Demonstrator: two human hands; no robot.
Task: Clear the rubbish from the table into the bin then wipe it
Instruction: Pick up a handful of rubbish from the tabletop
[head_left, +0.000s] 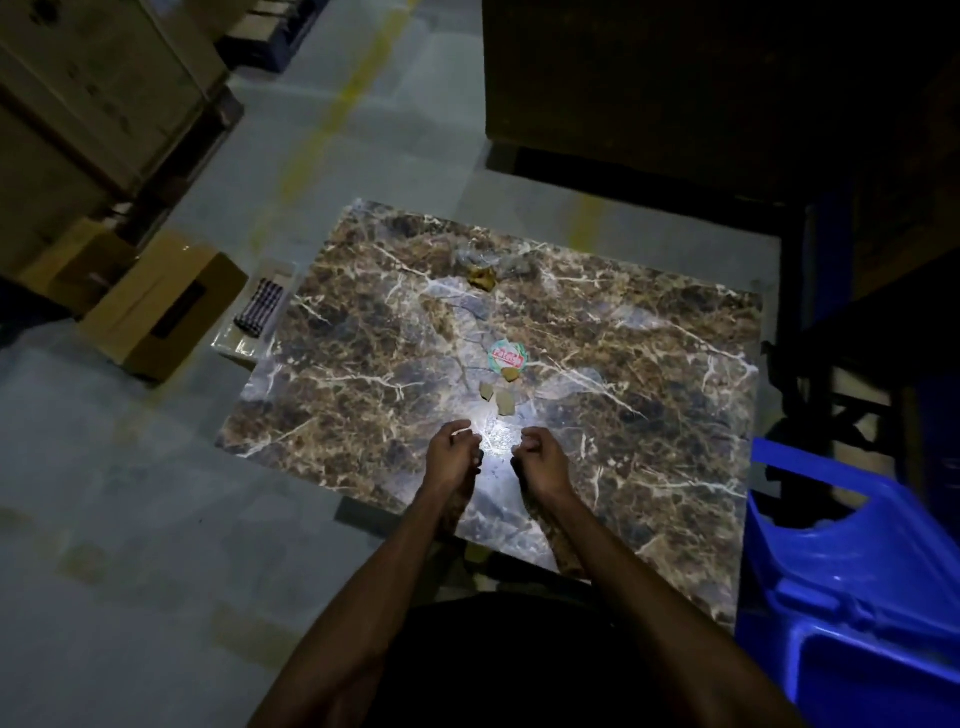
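Our left hand (451, 453) hovers loosely curled, holding nothing; our right hand (540, 456) likewise. The paper scraps (498, 397) lie on the table (363, 332) just beyond both, slightly nearer our right, the round label (508, 356) farther on.

Marble table (363, 332) — wrapper (507, 355), scraps (498, 397) mid-surface

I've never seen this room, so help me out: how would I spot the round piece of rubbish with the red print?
Find the marble-patterned table and look at its middle. The round wrapper lies there, beyond both hands, just above a few plain tan scraps. It alone is pale and round with a red label.
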